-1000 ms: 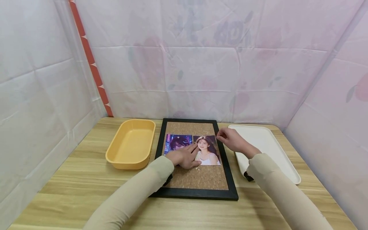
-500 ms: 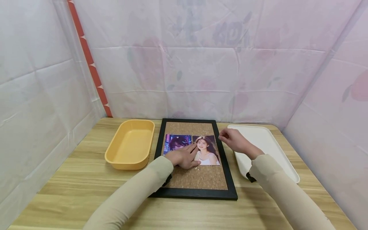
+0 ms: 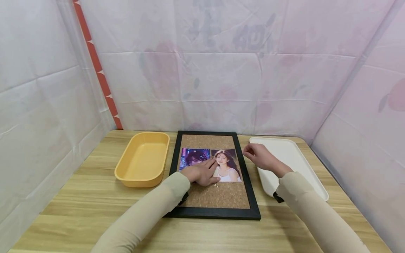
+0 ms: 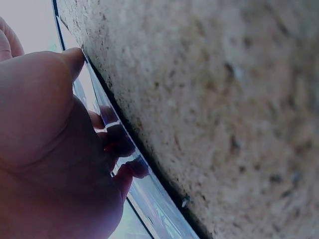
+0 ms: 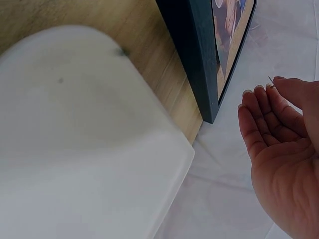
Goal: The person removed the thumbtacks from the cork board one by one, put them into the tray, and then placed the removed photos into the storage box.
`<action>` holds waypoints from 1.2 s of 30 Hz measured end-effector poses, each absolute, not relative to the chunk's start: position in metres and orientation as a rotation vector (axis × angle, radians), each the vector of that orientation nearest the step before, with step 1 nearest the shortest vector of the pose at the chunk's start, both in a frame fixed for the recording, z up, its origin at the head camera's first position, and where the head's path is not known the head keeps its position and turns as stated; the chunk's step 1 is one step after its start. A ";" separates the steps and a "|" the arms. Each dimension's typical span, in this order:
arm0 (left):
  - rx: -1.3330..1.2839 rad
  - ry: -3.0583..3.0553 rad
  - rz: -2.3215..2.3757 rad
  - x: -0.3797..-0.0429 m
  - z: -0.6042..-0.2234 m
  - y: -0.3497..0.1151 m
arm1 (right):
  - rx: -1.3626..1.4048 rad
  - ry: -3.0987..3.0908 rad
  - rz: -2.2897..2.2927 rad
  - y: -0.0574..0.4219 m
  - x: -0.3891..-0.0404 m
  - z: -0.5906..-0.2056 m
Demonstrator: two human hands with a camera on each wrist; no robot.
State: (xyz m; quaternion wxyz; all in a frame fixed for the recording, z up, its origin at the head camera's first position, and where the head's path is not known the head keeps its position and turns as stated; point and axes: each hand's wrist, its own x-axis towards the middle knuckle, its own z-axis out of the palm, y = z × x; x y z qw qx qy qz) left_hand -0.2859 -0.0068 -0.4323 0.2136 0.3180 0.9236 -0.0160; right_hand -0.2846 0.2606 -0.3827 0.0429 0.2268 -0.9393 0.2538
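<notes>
Flat on the black-framed corkboard [image 3: 221, 198] lie two photo prints side by side. The right photo [image 3: 230, 174] shows a person in a white top; the left photo [image 3: 193, 155] is purple-blue, with a small round silver tack head [image 3: 194, 151] near its top. My left hand [image 3: 205, 173] rests over their inner edges, fingers extended, covering part of both. In the left wrist view, its thumb and fingertips touch the glossy prints. My right hand [image 3: 261, 157] is held beside the board's right rail, over the tray's edge. Its thumb and forefinger pinch a thumbtack [image 5: 271, 80], whose thin metal point sticks out.
A yellow basin [image 3: 142, 181] stands left of the board. On the right is a white tray [image 3: 299, 165], with a small dark spot in the right wrist view. Fabric walls [image 3: 215, 88] enclose the wooden table [image 3: 72, 211] at the back and sides.
My right hand has drawn slightly to the right, away from the right photo's upper corner and past the frame's rail. My left hand stays pressed on the photos.
</notes>
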 end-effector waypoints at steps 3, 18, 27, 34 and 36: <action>0.884 2.571 -0.039 -0.285 -0.432 -0.007 | 0.675 -2.895 0.774 0.263 -0.284 -0.383; 0.887 2.560 -0.043 -0.286 -0.436 -0.007 | 0.657 -2.900 0.751 0.275 -0.281 -0.388; 0.908 2.560 -0.052 -0.293 -0.442 -0.007 | 0.625 -2.911 0.707 0.282 -0.281 -0.389; 0.910 2.575 -0.083 -0.293 -0.445 -0.007 | 0.601 -2.914 0.717 0.288 -0.279 -0.394; 0.909 2.575 -0.089 -0.293 -0.446 -0.007 | 0.595 -2.918 0.717 0.289 -0.278 -0.396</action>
